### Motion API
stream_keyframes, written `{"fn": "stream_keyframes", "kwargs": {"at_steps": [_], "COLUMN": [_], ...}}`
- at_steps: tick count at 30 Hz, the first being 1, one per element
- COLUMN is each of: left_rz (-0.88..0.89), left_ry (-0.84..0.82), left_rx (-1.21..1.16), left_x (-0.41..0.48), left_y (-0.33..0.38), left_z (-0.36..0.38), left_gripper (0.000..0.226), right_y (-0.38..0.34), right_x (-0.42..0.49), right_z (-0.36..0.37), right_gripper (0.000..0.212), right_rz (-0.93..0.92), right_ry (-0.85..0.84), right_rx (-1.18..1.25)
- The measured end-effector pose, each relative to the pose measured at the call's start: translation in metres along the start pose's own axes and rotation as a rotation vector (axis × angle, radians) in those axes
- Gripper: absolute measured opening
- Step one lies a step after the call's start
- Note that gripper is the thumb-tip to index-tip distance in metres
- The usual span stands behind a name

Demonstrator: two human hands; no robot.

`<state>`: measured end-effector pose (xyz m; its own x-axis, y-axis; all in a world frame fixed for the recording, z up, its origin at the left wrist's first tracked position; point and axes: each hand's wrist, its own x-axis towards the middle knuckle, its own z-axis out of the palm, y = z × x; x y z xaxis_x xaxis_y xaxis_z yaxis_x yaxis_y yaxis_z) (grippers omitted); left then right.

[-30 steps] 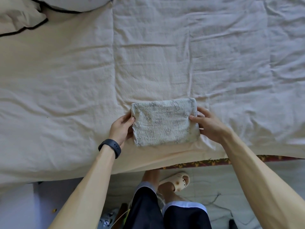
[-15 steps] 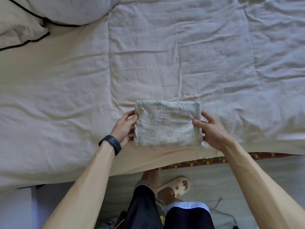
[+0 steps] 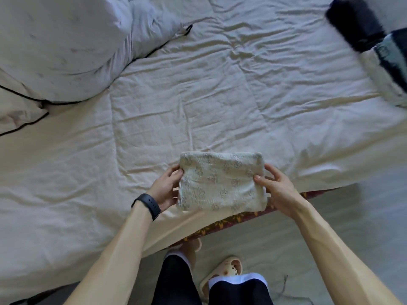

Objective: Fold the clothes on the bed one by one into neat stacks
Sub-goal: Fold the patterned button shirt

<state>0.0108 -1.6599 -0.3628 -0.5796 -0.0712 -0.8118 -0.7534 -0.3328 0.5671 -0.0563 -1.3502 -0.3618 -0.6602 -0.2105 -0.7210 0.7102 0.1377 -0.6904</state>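
Left hand (image 3: 164,190) and right hand (image 3: 279,190), I pinch the folded cloth (image 3: 220,183) by its sides. It's at the bed's (image 3: 198,106) near edge.

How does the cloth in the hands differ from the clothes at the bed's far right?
The cloth is pale with a faint grey print; the clothes are mostly black and dark teal. The cloth is one folded rectangle at the near edge, held at its ends by the left hand and right hand; the clothes are several pieces, untouched and blurred. Both sit at edges of the cream bedcover.
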Motion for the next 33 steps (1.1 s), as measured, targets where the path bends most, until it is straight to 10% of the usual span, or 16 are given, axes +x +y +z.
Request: {"fn": "stream_keyframes", "kwargs": {"at_steps": [18, 33], "left_rz": [0.488, 0.758], "left_ry": [-0.442, -0.939], "left_rx": [0.254, 0.496], "left_x": [-0.209, -0.295], "left_y": [0.284, 0.321], "left_z": [0.233, 0.436], "left_gripper": [0.028, 0.021], "right_y": [-0.228, -0.231], "right_x": [-0.295, -0.437], "right_z": [-0.094, -0.166], "right_gripper": [0.044, 0.038], "right_rz": [-0.634, -0.888], "right_ry": [0.489, 1.046], "right_rx": [0.293, 0.383]}}
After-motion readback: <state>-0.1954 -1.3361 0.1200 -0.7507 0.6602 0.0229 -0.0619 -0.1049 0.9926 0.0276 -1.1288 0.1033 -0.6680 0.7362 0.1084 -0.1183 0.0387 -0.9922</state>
